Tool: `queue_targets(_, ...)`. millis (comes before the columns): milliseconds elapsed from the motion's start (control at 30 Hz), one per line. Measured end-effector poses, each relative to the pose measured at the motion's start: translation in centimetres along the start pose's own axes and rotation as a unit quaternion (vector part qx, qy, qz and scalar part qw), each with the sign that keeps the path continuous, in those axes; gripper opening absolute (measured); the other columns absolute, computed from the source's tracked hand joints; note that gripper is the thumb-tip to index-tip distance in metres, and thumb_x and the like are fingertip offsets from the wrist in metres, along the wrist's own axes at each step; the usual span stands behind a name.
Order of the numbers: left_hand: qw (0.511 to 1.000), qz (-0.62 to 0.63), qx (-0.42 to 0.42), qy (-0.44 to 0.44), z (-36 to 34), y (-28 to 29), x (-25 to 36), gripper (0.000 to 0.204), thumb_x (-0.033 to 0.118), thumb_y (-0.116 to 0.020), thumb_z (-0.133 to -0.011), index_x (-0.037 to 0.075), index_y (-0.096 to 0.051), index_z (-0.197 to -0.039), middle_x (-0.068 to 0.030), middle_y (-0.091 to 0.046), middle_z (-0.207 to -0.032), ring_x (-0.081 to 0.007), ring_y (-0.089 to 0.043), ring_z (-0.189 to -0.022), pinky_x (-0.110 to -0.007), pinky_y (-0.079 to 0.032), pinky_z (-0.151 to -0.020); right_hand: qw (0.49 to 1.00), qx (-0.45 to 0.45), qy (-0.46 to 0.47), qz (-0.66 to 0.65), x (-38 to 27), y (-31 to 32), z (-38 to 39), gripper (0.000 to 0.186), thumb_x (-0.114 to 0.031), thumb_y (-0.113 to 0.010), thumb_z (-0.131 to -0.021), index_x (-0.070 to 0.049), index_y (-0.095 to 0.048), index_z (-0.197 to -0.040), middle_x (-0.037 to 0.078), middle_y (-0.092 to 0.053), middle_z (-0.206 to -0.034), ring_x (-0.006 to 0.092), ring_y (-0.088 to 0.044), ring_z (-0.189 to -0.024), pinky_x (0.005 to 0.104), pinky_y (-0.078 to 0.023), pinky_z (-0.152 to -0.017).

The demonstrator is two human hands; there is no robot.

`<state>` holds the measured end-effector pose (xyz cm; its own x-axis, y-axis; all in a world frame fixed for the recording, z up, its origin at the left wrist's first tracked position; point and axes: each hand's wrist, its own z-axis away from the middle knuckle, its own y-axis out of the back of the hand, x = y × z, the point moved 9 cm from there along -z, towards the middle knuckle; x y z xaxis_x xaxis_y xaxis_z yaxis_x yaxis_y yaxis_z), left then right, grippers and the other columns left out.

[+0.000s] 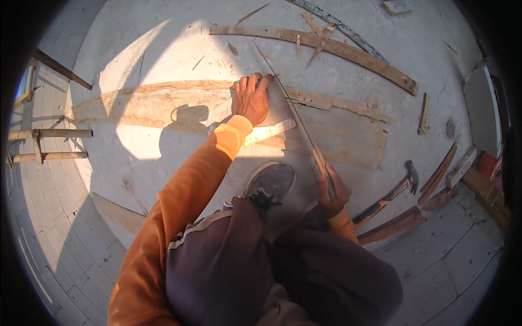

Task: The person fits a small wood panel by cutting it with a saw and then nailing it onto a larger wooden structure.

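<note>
My left hand [251, 99] presses on a long, weathered wooden board [163, 95], fingers curled over its far edge. Beside and below it lies a pale, straight-edged piece [270, 132], partly hidden by my wrist, with markings too small to make out. My right hand [333, 190] grips the wooden handle of a long thin-bladed tool [293, 114], which looks like a saw seen edge-on and runs diagonally across the board just right of my left hand. A wide thin panel [348, 141] lies under the blade on the right. My shoe [270, 182] is near the board's close edge.
A hammer [410, 176] lies right of my right hand among wood offcuts [391, 225]. Long strips [370, 65] and splinters lie beyond the board. A pole frame [54, 133] stands at left over paving [65, 233]. More timber and a red object [486, 163] sit at far right.
</note>
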<state>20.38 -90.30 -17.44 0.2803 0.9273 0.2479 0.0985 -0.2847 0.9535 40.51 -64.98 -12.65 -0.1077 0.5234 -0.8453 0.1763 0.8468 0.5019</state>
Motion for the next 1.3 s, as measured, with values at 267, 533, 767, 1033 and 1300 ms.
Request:
queue_targets(267, 1.0, -0.003, -0.02, -0.009, -0.1, -0.2, -0.2, 0.044, 0.009, -0.059, -0.094, 0.01, -0.061, -0.138, -0.0124, -0.057, -0.127, -0.0346, -0.052, -0.114, -0.048, -0.04, -0.1, 0.999, 0.021, 0.019, -0.017, -0.1, 0.6, 1.1, 0.032, -0.003, -0.078, -0.09, 0.009, -0.073, -0.119, 0.023, -0.078, -0.104, 0.0296, -0.08, -0.083, 0.0337, -0.062, -0.074)
queue_targets(533, 1.0, 0.007, -0.013, -0.015, -0.3, -0.5, 0.3, 0.044, 0.008, -0.06, -0.094, 0.01, -0.061, -0.138, -0.0126, -0.057, -0.127, -0.0348, -0.052, -0.114, -0.049, -0.04, -0.1, 1.0, -0.015, 0.011, 0.015, -0.8, 0.2, -0.1, 0.032, 0.0, -0.078, -0.088, 0.009, -0.073, -0.119, 0.025, -0.078, -0.102, 0.03, -0.08, -0.082, 0.0344, -0.062, -0.073)
queue_targets(767, 1.0, 0.003, -0.018, -0.012, -0.2, -0.5, 0.2, 0.045, 0.008, -0.06, -0.094, 0.012, -0.06, -0.139, -0.0117, -0.057, -0.127, -0.0345, -0.052, -0.114, -0.049, -0.04, -0.1, 0.999, -0.009, 0.034, 0.042, -0.2, 0.6, 0.6, 0.029, -0.001, -0.076, -0.09, 0.009, -0.073, -0.118, 0.023, -0.078, -0.099, 0.0284, -0.08, -0.081, 0.0341, -0.062, -0.072)
queue_targets(1033, 1.0, -0.005, -0.023, 0.003, 0.1, -0.3, -0.5, 0.044, 0.009, -0.059, -0.095, 0.012, -0.06, -0.139, -0.0121, -0.057, -0.126, -0.0347, -0.052, -0.114, -0.049, -0.04, -0.101, 0.998, -0.042, -0.035, -0.002, 0.1, -0.7, -1.3, 0.029, 0.0, -0.074, -0.093, 0.009, -0.073, -0.12, 0.023, -0.079, -0.097, 0.0238, -0.079, -0.078, 0.0319, -0.061, -0.069)
queue_targets(1300, 1.0, 0.001, -0.008, 0.015, 0.0, -0.7, -0.6, 0.039, 0.01, -0.057, -0.096, 0.008, -0.059, -0.135, -0.0137, -0.057, -0.125, -0.0359, -0.052, -0.113, -0.05, -0.039, -0.101, 0.992, -0.064, -0.108, -0.008, -0.9, -1.0, -3.1, 0.032, -0.001, -0.074, -0.093, 0.008, -0.072, -0.123, 0.022, -0.079, -0.094, 0.0218, -0.078, -0.077, 0.0297, -0.06, -0.069)
